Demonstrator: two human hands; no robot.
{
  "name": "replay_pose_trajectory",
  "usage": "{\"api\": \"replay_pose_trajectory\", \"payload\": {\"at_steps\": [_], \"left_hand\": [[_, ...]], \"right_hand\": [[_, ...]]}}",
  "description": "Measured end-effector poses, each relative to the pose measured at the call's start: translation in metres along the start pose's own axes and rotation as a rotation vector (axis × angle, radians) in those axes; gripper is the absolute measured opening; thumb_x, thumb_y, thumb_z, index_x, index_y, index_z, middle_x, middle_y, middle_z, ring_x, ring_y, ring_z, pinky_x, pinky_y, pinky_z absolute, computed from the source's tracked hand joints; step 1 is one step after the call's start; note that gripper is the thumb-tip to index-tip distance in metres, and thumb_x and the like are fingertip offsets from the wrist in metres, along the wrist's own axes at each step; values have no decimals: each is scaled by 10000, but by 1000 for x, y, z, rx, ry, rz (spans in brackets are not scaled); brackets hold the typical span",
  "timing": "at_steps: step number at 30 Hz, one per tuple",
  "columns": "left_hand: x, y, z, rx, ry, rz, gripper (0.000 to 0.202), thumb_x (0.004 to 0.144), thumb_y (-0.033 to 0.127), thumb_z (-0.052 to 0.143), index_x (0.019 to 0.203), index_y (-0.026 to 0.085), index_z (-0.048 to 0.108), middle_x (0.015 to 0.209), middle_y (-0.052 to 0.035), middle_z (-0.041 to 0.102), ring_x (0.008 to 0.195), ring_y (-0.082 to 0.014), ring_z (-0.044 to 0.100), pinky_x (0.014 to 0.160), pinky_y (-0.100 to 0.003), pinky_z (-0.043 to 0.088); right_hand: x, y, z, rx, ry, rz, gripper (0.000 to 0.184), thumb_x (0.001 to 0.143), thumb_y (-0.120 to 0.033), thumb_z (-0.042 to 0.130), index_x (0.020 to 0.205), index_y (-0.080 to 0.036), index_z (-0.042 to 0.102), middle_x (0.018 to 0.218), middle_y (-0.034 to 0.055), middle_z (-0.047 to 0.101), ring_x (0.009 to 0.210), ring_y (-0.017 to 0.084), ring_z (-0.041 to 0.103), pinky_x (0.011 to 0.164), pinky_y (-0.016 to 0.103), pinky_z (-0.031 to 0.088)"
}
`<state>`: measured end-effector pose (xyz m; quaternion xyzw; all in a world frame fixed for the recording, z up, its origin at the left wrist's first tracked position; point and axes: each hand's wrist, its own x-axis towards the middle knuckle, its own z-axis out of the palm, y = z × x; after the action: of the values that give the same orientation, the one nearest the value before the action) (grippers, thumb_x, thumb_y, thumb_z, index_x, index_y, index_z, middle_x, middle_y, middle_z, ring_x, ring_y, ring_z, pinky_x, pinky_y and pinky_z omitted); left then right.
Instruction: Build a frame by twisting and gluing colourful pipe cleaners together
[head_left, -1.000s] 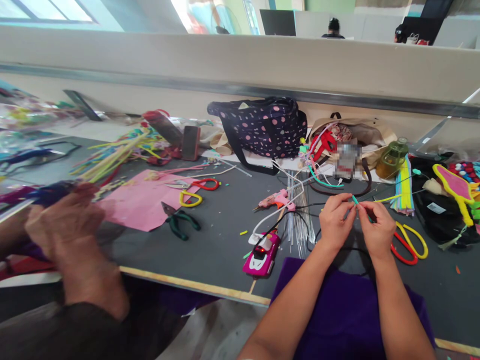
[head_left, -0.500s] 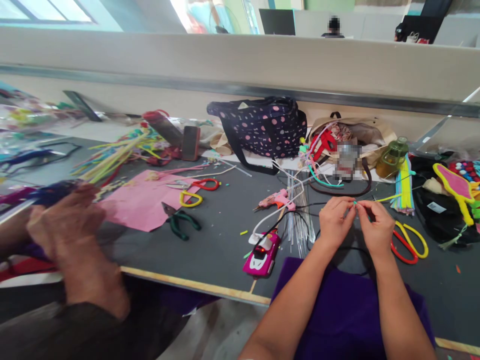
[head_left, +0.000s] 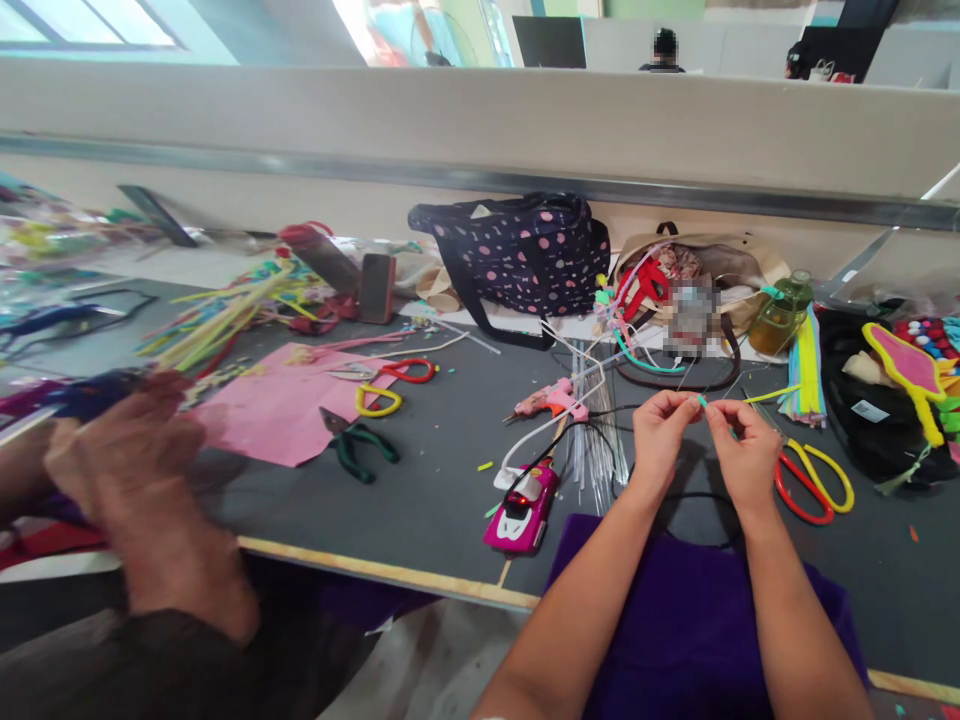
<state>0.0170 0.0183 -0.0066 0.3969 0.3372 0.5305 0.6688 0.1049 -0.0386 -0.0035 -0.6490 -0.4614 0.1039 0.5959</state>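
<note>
My left hand [head_left: 664, 440] and my right hand [head_left: 742, 455] meet above the table's right half, fingertips pinched together. Between them is a small turquoise fuzzy piece [head_left: 702, 401], which looks like pipe cleaner; most of it is hidden by my fingers. Another small turquoise tip [head_left: 772, 292] shows beyond my right hand, in front of the bottle; whether it joins the held piece I cannot tell. Red-and-yellow-handled scissors [head_left: 816, 482] lie just right of my right hand. Left of my left hand are thin clear sticks [head_left: 600, 460] and a pink glue gun [head_left: 551, 398].
A magenta car-shaped device [head_left: 523, 515] sits near the front edge. Green-handled pliers [head_left: 363, 450], other scissors [head_left: 397, 385] and pink paper [head_left: 281, 410] lie leftward. Bags [head_left: 525, 255] and a bottle [head_left: 781, 315] stand behind. A co-worker's blurred hands [head_left: 127, 450] work at far left.
The turquoise tip beyond my right hand has swung left and up, from over the striped pipe-cleaner bundle to the bottle. My hands stay pinched together, with more turquoise showing between them.
</note>
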Motion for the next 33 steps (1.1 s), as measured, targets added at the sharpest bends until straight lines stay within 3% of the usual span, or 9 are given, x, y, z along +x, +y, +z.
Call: {"api": "replay_pose_trajectory", "payload": {"at_steps": [8, 11, 15, 20, 23, 33], "left_hand": [[3, -1, -1, -153, -30, -143, 220, 596, 279, 823, 648, 123, 678, 663, -26, 680, 597, -105, 599, 702, -277, 504], [3, 1, -1, -198, -51, -154, 221, 596, 274, 826, 643, 119, 676, 693, -38, 695, 613, -109, 607, 716, -283, 505], [1, 4, 0, -241, -79, -134, 214, 617, 277, 818, 665, 118, 682, 778, -68, 721, 678, -134, 633, 722, -292, 509], [0, 7, 1, -256, -129, -145, 207, 641, 284, 804, 694, 121, 688, 841, -90, 732, 731, -163, 656, 721, -300, 507], [0, 8, 1, -251, -140, -144, 202, 646, 288, 802, 701, 124, 695, 852, -90, 731, 744, -157, 651, 722, -288, 502], [1, 4, -2, -183, -135, -167, 223, 627, 289, 815, 770, 141, 728, 776, -37, 676, 667, -97, 559, 626, -220, 448]], "right_hand": [[-1, -1, -1, -113, 21, -105, 187, 868, -343, 570, 810, -198, 672, 775, 28, 684, 708, 161, 618, 677, 285, 475], [-1, -1, -1, -99, 18, -83, 182, 862, -350, 578, 797, -200, 658, 761, 21, 676, 697, 156, 614, 676, 283, 473], [1, -1, 1, 46, 12, 56, 208, 810, -399, 641, 805, -194, 609, 721, 6, 642, 648, 141, 594, 620, 264, 471], [4, -2, 3, 309, -46, 230, 358, 758, -444, 685, 986, -180, 605, 698, 3, 641, 598, 135, 581, 543, 246, 448], [6, -2, 3, 370, -85, 274, 324, 742, -460, 687, 894, -176, 653, 663, 4, 629, 562, 126, 544, 499, 239, 410], [7, -4, 1, 582, -119, 507, 315, 663, -412, 772, 853, -181, 672, 589, -63, 521, 409, 31, 269, 375, 199, 151]]}}
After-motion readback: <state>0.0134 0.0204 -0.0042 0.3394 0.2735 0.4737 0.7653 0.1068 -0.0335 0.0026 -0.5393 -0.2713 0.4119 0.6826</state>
